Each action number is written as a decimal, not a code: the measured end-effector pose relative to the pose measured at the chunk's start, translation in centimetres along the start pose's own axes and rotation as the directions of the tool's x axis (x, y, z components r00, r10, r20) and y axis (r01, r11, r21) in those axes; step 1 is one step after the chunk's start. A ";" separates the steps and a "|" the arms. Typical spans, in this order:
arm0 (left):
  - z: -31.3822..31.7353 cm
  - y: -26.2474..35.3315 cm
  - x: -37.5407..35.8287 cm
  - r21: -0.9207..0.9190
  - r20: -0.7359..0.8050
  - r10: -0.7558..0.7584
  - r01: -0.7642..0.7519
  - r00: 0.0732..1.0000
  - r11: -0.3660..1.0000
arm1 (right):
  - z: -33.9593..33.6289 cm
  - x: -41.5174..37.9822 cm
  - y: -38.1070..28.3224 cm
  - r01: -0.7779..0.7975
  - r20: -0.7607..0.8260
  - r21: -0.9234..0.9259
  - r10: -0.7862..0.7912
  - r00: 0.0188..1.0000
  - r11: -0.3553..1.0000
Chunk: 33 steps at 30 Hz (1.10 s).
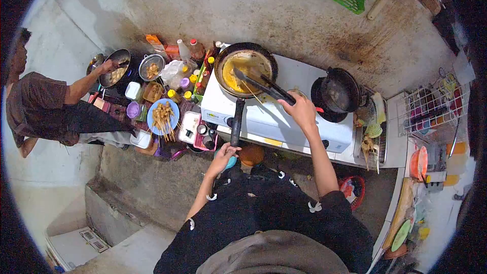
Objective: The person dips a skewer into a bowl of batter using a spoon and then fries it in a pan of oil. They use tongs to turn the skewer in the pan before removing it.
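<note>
Rn, pan (267,66) lies fwd of L hand (226,156) (wrapped round handle (237,127)), left of R hand (300,111) (gripping tongs (256,84)).

i've room to pass over the bare stovetop (294,73) between the pan (259,61) and the black wok (341,94), though the tongs (258,86) and right hand (300,108) slant across its front. bottles (197,50) crowd the pan's left side, and the wall (309,25) bounds the back. the pan handle (237,122), gripped by the left hand (226,156), juts past the stove's front edge, obstructing a sideways sweep there.
</note>
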<state>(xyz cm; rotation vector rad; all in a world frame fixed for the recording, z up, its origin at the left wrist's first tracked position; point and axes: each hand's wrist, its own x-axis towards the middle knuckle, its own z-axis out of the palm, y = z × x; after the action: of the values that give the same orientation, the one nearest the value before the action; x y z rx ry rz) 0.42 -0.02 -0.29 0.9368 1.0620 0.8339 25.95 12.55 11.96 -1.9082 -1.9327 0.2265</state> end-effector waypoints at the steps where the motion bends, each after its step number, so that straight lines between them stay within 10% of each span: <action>1: 0.0 0.1 -0.1 -0.010 -0.008 -0.001 0.001 1.000 1.000 | -0.1 -0.1 -0.1 0.049 0.016 -0.051 -0.049 0.999 0.997; 9: -0.5 -0.6 -0.1 0.021 0.012 0.024 -0.024 1.000 1.000 | 0.4 0.7 0.0 0.091 0.097 -0.151 -0.077 0.992 0.984; 21: -0.3 0.0 -0.5 0.024 -0.002 0.028 -0.028 1.000 0.999 | 1.5 2.6 3.1 -0.220 0.197 0.214 0.179 0.964 0.952; 33: -0.8 -0.4 -0.6 0.079 0.094 -0.022 0.014 0.995 0.997 | 0.1 1.1 1.2 -0.179 0.106 0.066 0.171 0.979 0.982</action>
<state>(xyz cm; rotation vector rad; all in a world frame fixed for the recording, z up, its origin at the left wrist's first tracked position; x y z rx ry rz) -0.43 -0.53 -0.58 1.0214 1.0248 0.7304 27.06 13.71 11.53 -2.0528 -1.7904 0.4489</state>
